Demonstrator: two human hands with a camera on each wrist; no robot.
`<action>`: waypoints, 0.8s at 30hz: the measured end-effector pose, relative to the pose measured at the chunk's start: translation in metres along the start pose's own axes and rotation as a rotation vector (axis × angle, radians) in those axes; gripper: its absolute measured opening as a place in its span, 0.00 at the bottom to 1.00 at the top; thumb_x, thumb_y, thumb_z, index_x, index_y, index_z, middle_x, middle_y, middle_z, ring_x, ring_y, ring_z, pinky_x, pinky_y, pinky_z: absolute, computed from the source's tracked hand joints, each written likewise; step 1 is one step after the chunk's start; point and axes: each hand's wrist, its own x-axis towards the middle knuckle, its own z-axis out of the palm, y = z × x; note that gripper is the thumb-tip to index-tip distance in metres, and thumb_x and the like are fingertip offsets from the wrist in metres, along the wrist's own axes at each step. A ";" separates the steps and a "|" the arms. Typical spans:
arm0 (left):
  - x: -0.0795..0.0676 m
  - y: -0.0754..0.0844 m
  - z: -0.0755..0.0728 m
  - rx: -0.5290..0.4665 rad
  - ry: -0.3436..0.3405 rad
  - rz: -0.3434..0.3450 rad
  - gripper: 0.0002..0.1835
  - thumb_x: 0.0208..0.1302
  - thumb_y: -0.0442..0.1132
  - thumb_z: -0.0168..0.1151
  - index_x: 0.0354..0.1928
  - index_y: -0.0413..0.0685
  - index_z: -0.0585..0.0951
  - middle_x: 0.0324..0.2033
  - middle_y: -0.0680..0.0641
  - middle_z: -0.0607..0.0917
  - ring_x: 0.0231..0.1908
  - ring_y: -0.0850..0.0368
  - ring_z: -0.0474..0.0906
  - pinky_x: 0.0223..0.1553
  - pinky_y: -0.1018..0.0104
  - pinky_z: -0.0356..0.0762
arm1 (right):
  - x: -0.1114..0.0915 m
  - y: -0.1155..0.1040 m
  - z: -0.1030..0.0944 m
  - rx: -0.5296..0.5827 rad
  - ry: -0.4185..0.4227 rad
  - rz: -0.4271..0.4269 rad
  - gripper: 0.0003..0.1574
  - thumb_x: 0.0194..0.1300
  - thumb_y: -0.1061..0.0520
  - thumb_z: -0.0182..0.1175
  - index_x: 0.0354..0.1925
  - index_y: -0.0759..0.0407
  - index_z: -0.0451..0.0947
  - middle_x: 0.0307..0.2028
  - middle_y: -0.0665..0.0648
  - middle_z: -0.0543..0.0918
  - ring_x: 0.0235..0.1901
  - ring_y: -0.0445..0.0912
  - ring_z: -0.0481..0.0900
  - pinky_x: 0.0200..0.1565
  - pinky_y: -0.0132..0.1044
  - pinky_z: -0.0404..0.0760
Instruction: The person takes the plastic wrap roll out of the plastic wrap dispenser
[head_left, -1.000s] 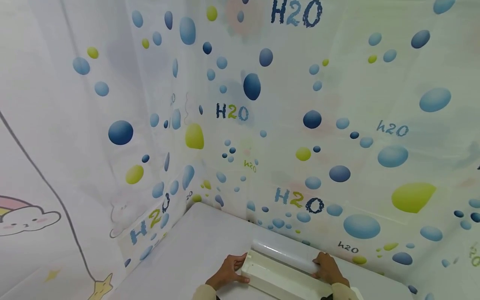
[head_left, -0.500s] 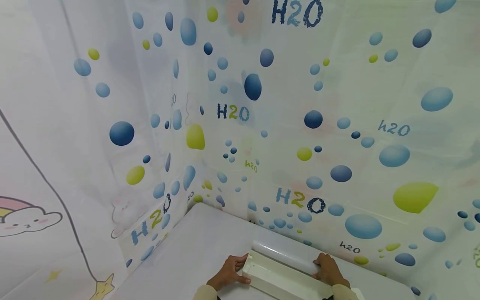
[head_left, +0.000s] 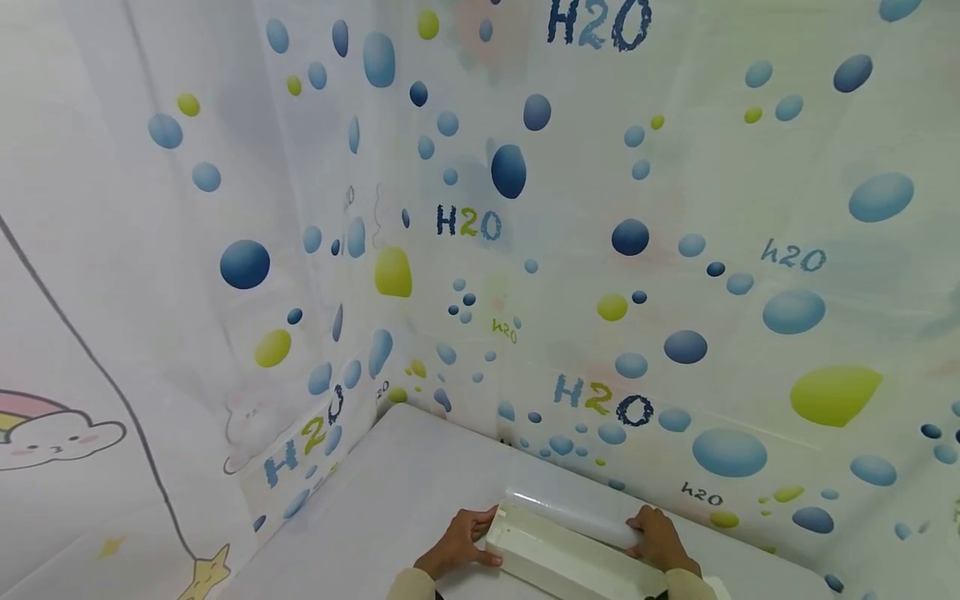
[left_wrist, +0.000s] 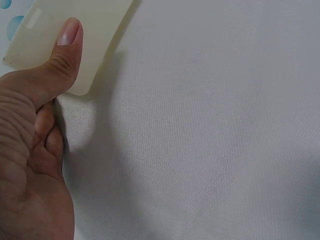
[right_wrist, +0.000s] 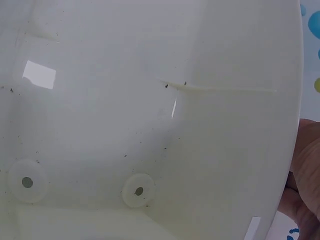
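A long cream plastic trough (head_left: 558,546) lies on the white surface at the lower middle of the head view. My left hand (head_left: 457,542) holds its left end, the thumb laid along the outside in the left wrist view. Directly behind the trough lies a glossy, whitish roll (head_left: 566,506), like wound plastic film. Around the roll's right end my right hand (head_left: 660,537) curls its fingers, close against the trough's far edge. In the right wrist view the trough's inside (right_wrist: 100,125) shows round holes and dark specks; that hand is partly hidden beyond the wall.
White cloth (head_left: 390,492) covers the surface under the trough. Hanging sheets (head_left: 570,275) printed with blue and green drops and H2O lettering close off the back and left sides. A paler sheet at the left bears a cloud (head_left: 60,433) and a star (head_left: 206,575).
The head view has shifted very slightly. Both hands, the trough and the roll keep the same places relative to each other.
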 end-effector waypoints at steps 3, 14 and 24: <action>0.001 0.005 0.001 0.001 0.009 -0.022 0.50 0.55 0.31 0.86 0.75 0.24 0.68 0.76 0.25 0.67 0.75 0.32 0.73 0.76 0.57 0.78 | 0.001 0.001 -0.001 0.005 0.014 -0.011 0.30 0.43 0.68 0.87 0.46 0.76 0.88 0.37 0.62 0.87 0.41 0.61 0.85 0.54 0.61 0.88; 0.002 0.008 0.001 0.046 0.006 -0.001 0.50 0.56 0.34 0.86 0.75 0.22 0.68 0.75 0.24 0.67 0.74 0.33 0.75 0.74 0.58 0.80 | -0.003 -0.002 -0.004 -0.028 0.005 -0.011 0.30 0.44 0.67 0.87 0.46 0.75 0.89 0.37 0.61 0.86 0.40 0.59 0.84 0.54 0.61 0.88; -0.002 0.005 -0.001 0.002 0.009 0.003 0.50 0.56 0.33 0.86 0.75 0.22 0.68 0.76 0.23 0.65 0.75 0.31 0.74 0.74 0.60 0.79 | 0.000 0.000 -0.001 -0.024 -0.005 -0.045 0.35 0.42 0.67 0.88 0.50 0.78 0.88 0.39 0.62 0.84 0.41 0.60 0.83 0.56 0.62 0.87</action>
